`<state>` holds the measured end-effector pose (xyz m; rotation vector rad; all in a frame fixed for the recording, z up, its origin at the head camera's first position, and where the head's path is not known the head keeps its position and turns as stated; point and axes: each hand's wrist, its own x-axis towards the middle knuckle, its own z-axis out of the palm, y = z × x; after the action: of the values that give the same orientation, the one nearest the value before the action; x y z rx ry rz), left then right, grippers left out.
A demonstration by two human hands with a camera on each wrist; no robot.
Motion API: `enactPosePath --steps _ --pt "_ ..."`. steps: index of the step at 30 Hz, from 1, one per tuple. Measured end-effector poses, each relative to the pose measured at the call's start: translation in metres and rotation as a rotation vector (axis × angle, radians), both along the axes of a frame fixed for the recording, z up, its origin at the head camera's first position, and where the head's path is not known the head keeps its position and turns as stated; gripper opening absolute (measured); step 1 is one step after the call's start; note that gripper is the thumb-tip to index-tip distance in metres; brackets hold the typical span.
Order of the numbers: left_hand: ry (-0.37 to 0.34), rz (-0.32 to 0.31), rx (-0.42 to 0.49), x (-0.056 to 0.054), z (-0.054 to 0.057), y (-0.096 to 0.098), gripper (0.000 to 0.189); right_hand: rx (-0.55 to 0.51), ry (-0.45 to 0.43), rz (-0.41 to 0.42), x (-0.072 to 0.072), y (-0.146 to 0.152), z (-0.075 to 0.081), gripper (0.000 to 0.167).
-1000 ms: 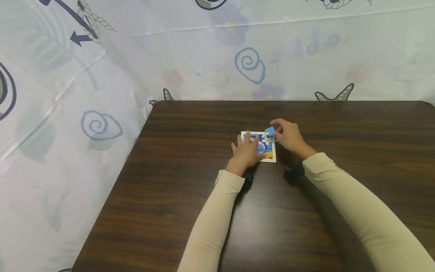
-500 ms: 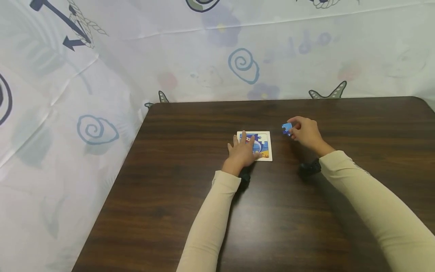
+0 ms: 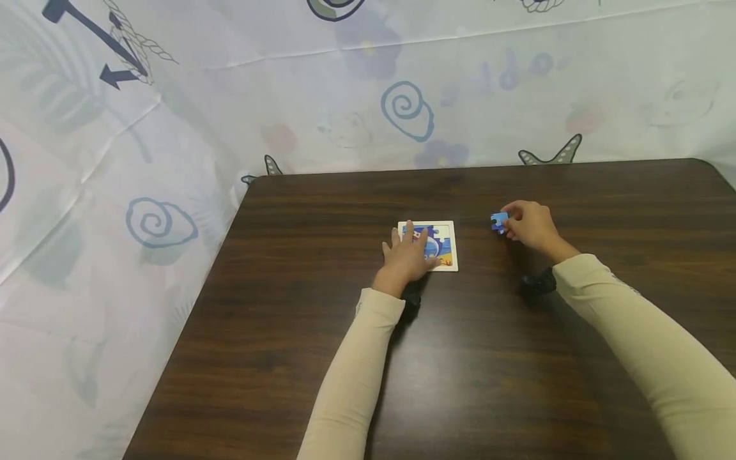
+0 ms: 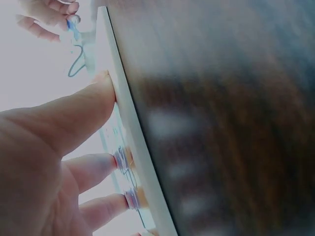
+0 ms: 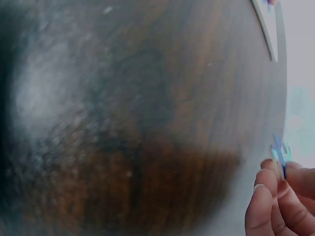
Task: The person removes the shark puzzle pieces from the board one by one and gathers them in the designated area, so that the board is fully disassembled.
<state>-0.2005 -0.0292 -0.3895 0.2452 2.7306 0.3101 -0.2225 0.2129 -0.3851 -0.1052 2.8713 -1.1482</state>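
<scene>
A small square jigsaw puzzle [image 3: 445, 251] in a pale frame lies flat on the table, its picture in blue, white and orange. The upper right corner of the picture shows a pale bare gap. My left hand [image 3: 404, 257] rests on the puzzle's left part with fingers spread, covering some of it; in the left wrist view the thumb [image 4: 93, 105] touches the frame's edge. To the right of the puzzle, my right hand [image 3: 532, 225] pinches a blue puzzle piece [image 3: 498, 222] between thumb and fingers. The right wrist view shows the same piece [image 5: 279, 153] tilted nearly edge-on.
The dark wooden table [image 3: 276, 332] reaches back to a white patterned cloth [image 3: 333, 96], which also hangs along the left side. Both forearms in pale sleeves cross the table's front part. Dark straps with cameras [image 3: 538, 281] sit at the wrists.
My right hand has drawn the blue puzzle piece away from the puzzle's upper right corner and moved right with it. The left hand has stayed on the puzzle; the head view has shifted slightly.
</scene>
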Motion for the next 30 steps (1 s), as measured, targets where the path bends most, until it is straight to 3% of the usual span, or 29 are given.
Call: enactPosePath --steps 22,26,30 --pt "0.004 0.005 0.021 0.001 0.0 -0.001 0.072 0.094 -0.056 0.029 -0.01 0.0 -0.01 0.021" --pt "0.002 0.006 0.023 0.002 0.0 -0.001 0.072 0.138 -0.052 0.061 -0.01 0.0 -0.009 0.021" --pt "0.003 0.005 0.02 0.002 0.0 -0.002 0.072 0.234 -0.048 0.136 -0.012 -0.004 -0.008 0.033"
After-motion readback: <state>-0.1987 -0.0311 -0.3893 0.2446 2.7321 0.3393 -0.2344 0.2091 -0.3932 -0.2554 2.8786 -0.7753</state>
